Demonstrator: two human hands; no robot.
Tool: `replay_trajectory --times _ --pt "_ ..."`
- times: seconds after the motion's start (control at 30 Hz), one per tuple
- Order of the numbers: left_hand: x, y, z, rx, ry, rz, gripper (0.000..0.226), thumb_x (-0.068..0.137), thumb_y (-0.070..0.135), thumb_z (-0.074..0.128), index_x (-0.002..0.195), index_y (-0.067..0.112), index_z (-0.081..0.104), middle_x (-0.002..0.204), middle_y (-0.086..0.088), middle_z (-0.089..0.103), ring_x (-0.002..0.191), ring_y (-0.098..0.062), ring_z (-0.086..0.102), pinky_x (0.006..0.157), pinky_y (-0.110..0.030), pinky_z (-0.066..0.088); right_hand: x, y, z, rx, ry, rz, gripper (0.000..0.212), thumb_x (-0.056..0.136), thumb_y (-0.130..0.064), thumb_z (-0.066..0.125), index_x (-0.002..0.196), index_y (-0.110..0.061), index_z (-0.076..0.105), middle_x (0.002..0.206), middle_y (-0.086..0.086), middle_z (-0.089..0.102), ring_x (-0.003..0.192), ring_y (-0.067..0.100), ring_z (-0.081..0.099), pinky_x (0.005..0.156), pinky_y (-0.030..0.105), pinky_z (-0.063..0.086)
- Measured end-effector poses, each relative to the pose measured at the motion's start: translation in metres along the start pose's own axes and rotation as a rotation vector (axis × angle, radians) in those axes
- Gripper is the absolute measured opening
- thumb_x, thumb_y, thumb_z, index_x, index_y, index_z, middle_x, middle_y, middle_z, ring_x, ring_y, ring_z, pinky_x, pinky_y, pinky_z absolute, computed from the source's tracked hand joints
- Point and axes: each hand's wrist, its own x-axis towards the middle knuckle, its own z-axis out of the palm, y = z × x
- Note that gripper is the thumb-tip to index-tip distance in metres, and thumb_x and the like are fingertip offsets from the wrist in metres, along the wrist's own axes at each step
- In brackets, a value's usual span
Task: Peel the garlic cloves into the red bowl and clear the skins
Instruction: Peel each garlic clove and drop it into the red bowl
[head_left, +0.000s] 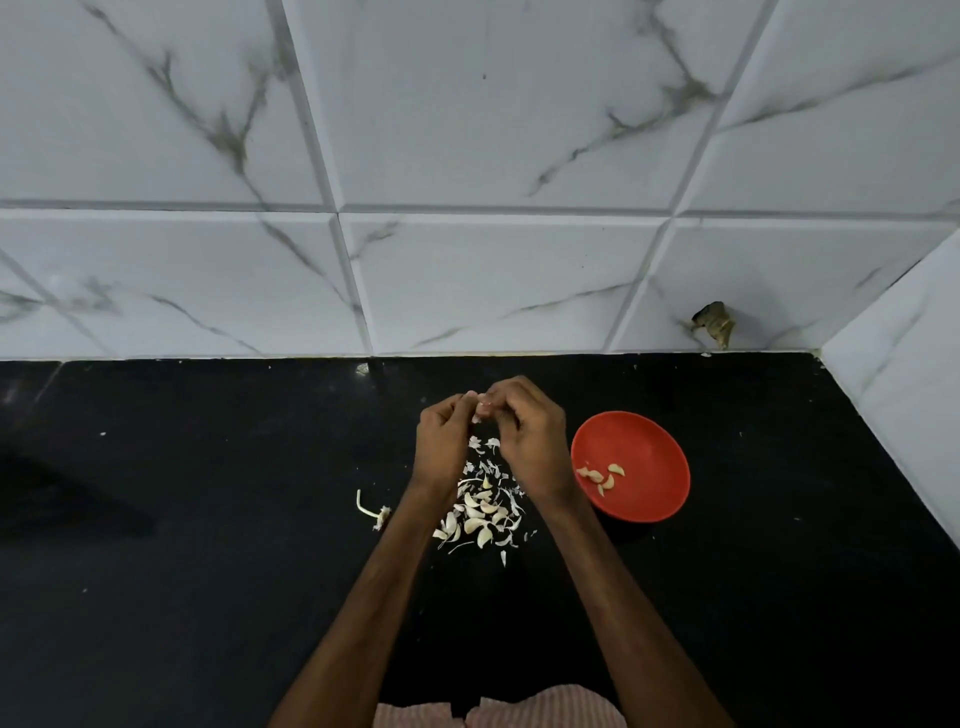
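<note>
Fingers (511, 396) pinch a garlic clove (477, 417).

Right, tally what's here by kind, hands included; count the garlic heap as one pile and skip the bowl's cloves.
hands: 2, left hand and right hand
bowl: 1
clove, held: 1
pile: 1
stalk: 1
total: 6

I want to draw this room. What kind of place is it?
Probably a home kitchen: a glossy black stone countertop meets a white marble-patterned tiled wall, and a pile of garlic cloves and papery skins lies near a round red plastic bowl.
</note>
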Motion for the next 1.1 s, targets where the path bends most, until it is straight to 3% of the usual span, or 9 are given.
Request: replay_trajectory --times 0.2,0.3,0.43,0.53,0.63,0.73,0.87,0.97,1.1 --pt "0.007 -0.005 -0.018 0.676 -0.035 0.38 0.032 0.105 0.028 0.051 0.076 0.016 0.05 0.064 0.002 0.049 0.061 -0.012 0.045 0.056 -0.032 0.037 0.009 -0.01 -0.002 0.52 0.007 0.87 0.008 0.094 0.0 0.066 0.087 -0.003 0.068 0.081 0.007 0.069 0.067 0.009 0.071 0.065 0.026 0.061" --pt "0.009 -0.004 -0.026 0.828 -0.051 0.504 0.026 0.104 0.035 0.048 0.082 0.021 0.053 0.068 0.01 0.047 0.069 -0.009 0.046 0.057 -0.028 0.036 0.016 -0.014 -0.011 0.747 -0.027 1.053 0.008 0.095 0.001 0.063 0.088 0.002 0.068 0.079 0.01 0.068 0.064 0.009 0.067 0.06 0.02 0.057" --pt "0.009 -0.002 -0.028 0.871 -0.042 0.54 0.029 0.104 0.047 0.034 0.091 0.028 0.052 0.081 0.016 0.054 0.079 -0.005 0.051 0.061 -0.029 0.043 0.014 -0.02 -0.009 0.763 -0.032 1.064 0.007 0.096 -0.003 0.064 0.092 0.001 0.069 0.08 0.009 0.07 0.065 0.009 0.065 0.058 0.023 0.057" --pt "0.007 -0.005 -0.025 0.746 -0.075 0.392 0.03 0.102 0.056 0.036 0.096 0.032 0.053 0.084 0.015 0.063 0.079 -0.005 0.06 0.065 -0.033 0.047 0.011 -0.018 -0.004 0.449 -0.008 0.872 0.007 0.094 -0.01 0.069 0.088 -0.007 0.07 0.087 0.009 0.074 0.082 0.02 0.071 0.068 0.033 0.06" --pt "0.005 -0.006 -0.018 0.381 -0.056 0.31 0.017 0.103 0.03 0.056 0.101 0.014 0.061 0.089 0.001 0.068 0.082 -0.02 0.066 0.072 -0.044 0.054 0.009 -0.018 0.0 0.257 0.011 0.683 0.012 0.092 -0.014 0.072 0.081 -0.012 0.068 0.085 0.006 0.073 0.087 0.024 0.071 0.078 0.042 0.059" --pt "0.005 -0.004 -0.012 0.06 -0.05 0.206 0.007 0.099 0.012 0.061 0.097 0.005 0.064 0.087 -0.008 0.066 0.075 -0.015 0.062 0.066 -0.031 0.052 0.01 -0.018 0.0 0.356 0.015 0.787 0.013 0.093 -0.015 0.071 0.08 -0.015 0.07 0.077 -0.003 0.072 0.078 0.011 0.068 0.07 0.033 0.06" --pt "0.001 -0.001 -0.001 -0.23 -0.026 -0.003 0.021 0.093 0.024 0.063 0.091 0.004 0.063 0.077 -0.007 0.066 0.061 -0.008 0.06 0.05 -0.018 0.045 0.01 -0.023 -0.001 0.689 -0.008 1.038 0.014 0.095 -0.019 0.068 0.084 -0.012 0.074 0.074 -0.002 0.074 0.072 0.008 0.07 0.066 0.03 0.059" --pt "0.0 -0.001 0.002 -0.289 -0.016 -0.036 0.024 0.09 0.029 0.062 0.086 0.006 0.057 0.074 -0.007 0.061 0.056 -0.01 0.053 0.043 -0.019 0.036 0.007 -0.026 0.002 0.536 0.031 0.893 0.013 0.096 -0.017 0.067 0.091 -0.007 0.073 0.085 0.008 0.074 0.079 0.018 0.072 0.078 0.042 0.062" --pt "-0.002 0.002 0.003 -0.297 0.033 0.057 0.021 0.089 0.026 0.063 0.084 0.008 0.054 0.07 -0.003 0.061 0.056 -0.011 0.052 0.048 -0.024 0.041 0.003 -0.032 0.014 0.499 0.165 0.798 0.015 0.093 -0.014 0.071 0.099 0.0 0.071 0.091 0.013 0.074 0.085 0.024 0.073 0.077 0.04 0.062"
